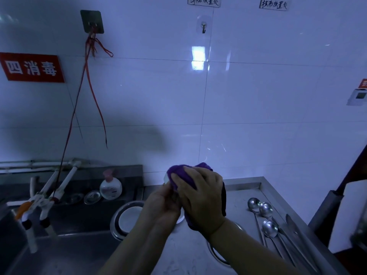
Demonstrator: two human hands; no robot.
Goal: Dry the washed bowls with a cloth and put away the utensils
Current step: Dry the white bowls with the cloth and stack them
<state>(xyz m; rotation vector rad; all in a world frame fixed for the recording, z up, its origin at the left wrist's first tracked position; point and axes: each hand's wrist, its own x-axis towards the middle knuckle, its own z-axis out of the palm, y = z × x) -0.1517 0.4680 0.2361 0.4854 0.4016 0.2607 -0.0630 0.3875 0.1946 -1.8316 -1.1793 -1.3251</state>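
My left hand point(161, 203) grips a small white bowl point(166, 177) held up above the steel counter point(244, 188); only a sliver of its rim shows. A purple cloth point(184, 172) is wrapped over the bowl, and my right hand point(200, 192) presses it there with fingers curled around cloth and bowl. Below my hands a white bowl sits inside a steel bowl point(127, 217). Another steel bowl's rim point(215, 253) peeks out under my right forearm. Three steel spoons point(266, 210) and other long utensils point(294, 233) lie on the counter at the right.
A steel sink point(59, 253) with white taps point(39, 203) fills the lower left. A soap bottle point(110, 187) and a small steel dish point(92, 197) stand on its back ledge. Red strings point(89, 56) hang from a wall hook. A white object point(349, 215) stands at the right edge.
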